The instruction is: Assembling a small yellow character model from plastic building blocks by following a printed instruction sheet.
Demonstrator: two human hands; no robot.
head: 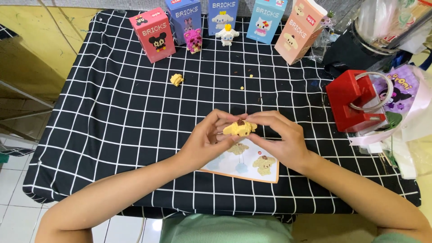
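Observation:
Both hands meet over the middle of the table. My left hand and my right hand pinch a small yellow brick figure with a brown top between their fingertips. Under the hands lies an instruction sheet showing pictures of a yellow figure. A small yellow brick piece lies apart, farther back on the left. A few tiny yellow bits lie loose on the cloth.
The table wears a black cloth with a white grid. Along the back stand several coloured boxes, a pink brick figure and a white one. A red box and bags crowd the right side.

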